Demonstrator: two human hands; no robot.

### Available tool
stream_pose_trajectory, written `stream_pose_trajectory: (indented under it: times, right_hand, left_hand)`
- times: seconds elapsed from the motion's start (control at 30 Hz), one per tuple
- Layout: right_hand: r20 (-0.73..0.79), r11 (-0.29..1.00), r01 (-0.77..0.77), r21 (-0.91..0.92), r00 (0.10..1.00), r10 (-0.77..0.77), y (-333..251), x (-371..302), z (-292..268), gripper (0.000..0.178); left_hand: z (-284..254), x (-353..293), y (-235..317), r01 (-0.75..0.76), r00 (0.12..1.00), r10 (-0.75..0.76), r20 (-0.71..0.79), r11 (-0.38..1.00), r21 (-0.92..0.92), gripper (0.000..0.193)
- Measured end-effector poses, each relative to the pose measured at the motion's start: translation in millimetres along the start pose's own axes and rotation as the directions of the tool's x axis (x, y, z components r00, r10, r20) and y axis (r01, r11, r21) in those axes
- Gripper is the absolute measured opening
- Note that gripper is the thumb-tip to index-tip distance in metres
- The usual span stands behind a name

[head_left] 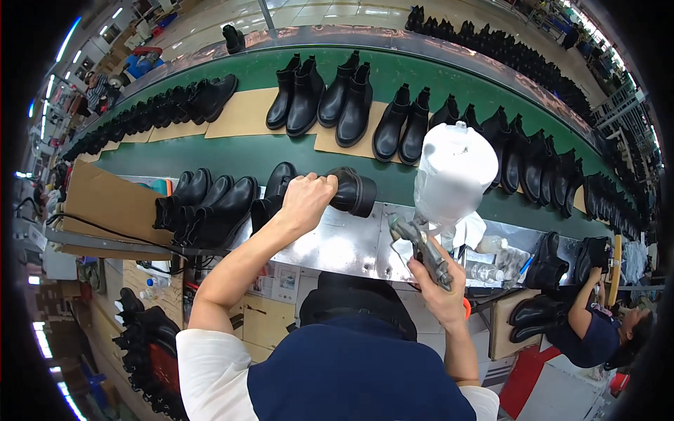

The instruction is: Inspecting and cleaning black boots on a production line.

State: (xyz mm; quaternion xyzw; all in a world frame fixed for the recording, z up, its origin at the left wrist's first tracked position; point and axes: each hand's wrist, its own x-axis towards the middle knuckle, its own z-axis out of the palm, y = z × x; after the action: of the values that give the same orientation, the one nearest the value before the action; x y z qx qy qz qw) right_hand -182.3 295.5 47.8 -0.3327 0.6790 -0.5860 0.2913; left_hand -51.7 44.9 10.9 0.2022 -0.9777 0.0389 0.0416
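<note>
A black ankle boot [354, 194] lies tilted on its side above the metal bench, its heel and sole turned to the right. My left hand [309, 200] is wrapped round it and hides its middle. In my right hand [442, 288] is a metal spray gun [423, 249], my fingers closed round its handle. A large whitish cup [456, 172] sits on top of the gun, tilted toward the belt. The gun's nozzle end points left toward the boot, with a gap between them. Several more black boots [225, 203] stand just left of my left hand.
Across the bench runs a green belt [274, 158] with pairs of boots [305, 98] on brown cardboard. Clear plastic bottles [484, 272] stand right of the gun. A cardboard box [105, 203] is at the left. Another person [597, 323] works at the far right.
</note>
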Motion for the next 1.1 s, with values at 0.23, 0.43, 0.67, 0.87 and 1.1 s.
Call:
stream_pose_trajectory:
  times: [0.23,0.43,0.67,0.87,1.1]
  right_hand:
    - [0.083,0.999,0.014,-0.031,0.996,-0.011,1.2,11.4,-7.3,0.041]
    - [0.159,0.982,0.146,-0.120,0.979,-0.126,2.0,21.6,0.3,0.041]
    - [-0.006,0.962,-0.174,-0.212,0.984,0.177,28.9,17.2,-11.5,0.017]
    - [0.006,0.826,-0.384,-0.412,0.906,0.424,36.9,27.6,-23.0,0.042]
    - [0.153,0.957,-0.095,-0.274,0.978,0.142,21.6,65.9,-10.6,0.026]
  left_hand:
    - [-0.2,11.0,-0.9,-0.049,0.998,0.049,-0.029,0.999,0.019,0.025]
    - [-5.0,0.5,-20.5,-0.035,0.993,0.040,-0.113,0.998,0.049,0.010]
    - [7.8,9.9,-10.7,-0.136,0.980,0.143,-0.135,0.989,0.059,0.015]
    - [21.1,2.7,-14.0,-0.022,0.994,0.024,-0.111,1.000,0.017,0.025]
    - [24.6,22.4,-34.4,-0.053,0.991,0.059,-0.119,0.997,0.048,0.019]
